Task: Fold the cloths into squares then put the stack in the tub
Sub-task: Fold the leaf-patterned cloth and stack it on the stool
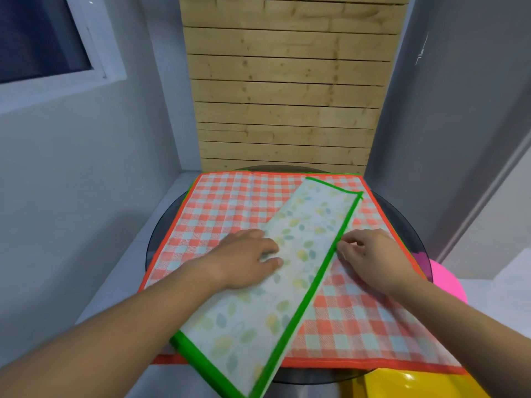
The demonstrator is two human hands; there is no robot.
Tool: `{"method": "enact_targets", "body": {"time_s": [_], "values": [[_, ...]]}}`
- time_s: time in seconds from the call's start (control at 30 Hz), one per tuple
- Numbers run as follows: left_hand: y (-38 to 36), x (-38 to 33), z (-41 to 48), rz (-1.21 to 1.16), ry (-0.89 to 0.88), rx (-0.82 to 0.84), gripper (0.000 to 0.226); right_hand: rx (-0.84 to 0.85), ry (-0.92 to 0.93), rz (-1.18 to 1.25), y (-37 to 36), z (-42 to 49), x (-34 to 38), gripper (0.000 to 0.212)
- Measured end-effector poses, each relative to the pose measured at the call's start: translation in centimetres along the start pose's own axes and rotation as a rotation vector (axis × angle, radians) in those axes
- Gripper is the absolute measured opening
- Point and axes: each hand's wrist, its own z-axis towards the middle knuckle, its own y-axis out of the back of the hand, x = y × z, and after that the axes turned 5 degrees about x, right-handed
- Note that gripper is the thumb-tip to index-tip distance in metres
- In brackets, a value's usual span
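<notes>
Grey walls [86, 168], wooden slat panel [284, 81], window [43, 38].

Checked cloth [230, 208]: matt woven fabric. Leaf-print cloth [290, 271]: matt, soft, green-edged. Tabletop [402, 222]: dark smooth glass. Yellow tub [402, 383]: glossy plastic. Back panel [287, 81]: bare knotty wood.

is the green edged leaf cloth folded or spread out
Folded: the leaf cloth lies as a long narrow strip across the spread checked cloth, left hand pressing it. Not yet a square.

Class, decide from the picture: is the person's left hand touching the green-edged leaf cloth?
Touching. Head view: the left hand lies flat on the leaf cloth, fingers pressing its surface.
</notes>
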Motion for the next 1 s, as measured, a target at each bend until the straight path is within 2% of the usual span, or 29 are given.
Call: {"method": "enact_targets", "body": {"time_s": [0.2,0.3,0.4,0.5,0.57,0.67,0.8,0.9,1.0], "values": [[-2.2,-0.2,-1.1,-0.038,0.060,0.071,0.067,0.122,-0.157,0.229,-0.7,0.1,2.8,0.042],[-3.1,-2.0,-1.0,-0.106,0.093,0.104,0.072,0.183,-0.163,0.352,-0.5,1.2,3.5,0.049],[-4.1,-3.0,-0.4,-0.168,0.073,0.067,0.077,0.179,-0.120,0.419,-0.7,2.6,3.4,0.053],[-4.8,-2.8,0.3,-0.053,0.041,0.040,0.077,0.155,-0.128,0.550,-1.1,3.4,3.5,0.055],[-5.0,-2.4,0.4,0.049,0.037,0.042,0.078,0.127,-0.126,0.581,-1.2,3.2,3.5,0.045],[-4.9,-1.7,0.6,0.149,0.037,0.061,0.079,0.119,-0.041,0.415,-1.2,1.8,3.0,0.024],[-5.1,-1.4,0.7,0.222,0.003,0.086,0.081,0.265,0.159,0.100,-0.5,-1.5,2.2,0.027],[-4.7,-1.2,0.3,0.244,-0.048,0.121,0.083,0.280,0.230,-0.004,-0.3,-3.4,2.1,0.015],[-3.8,-1.1,-0.7,0.238,-0.116,0.125,0.080,0.294,0.271,-0.049,0.2,-5.2,2.5,0.029]]}}
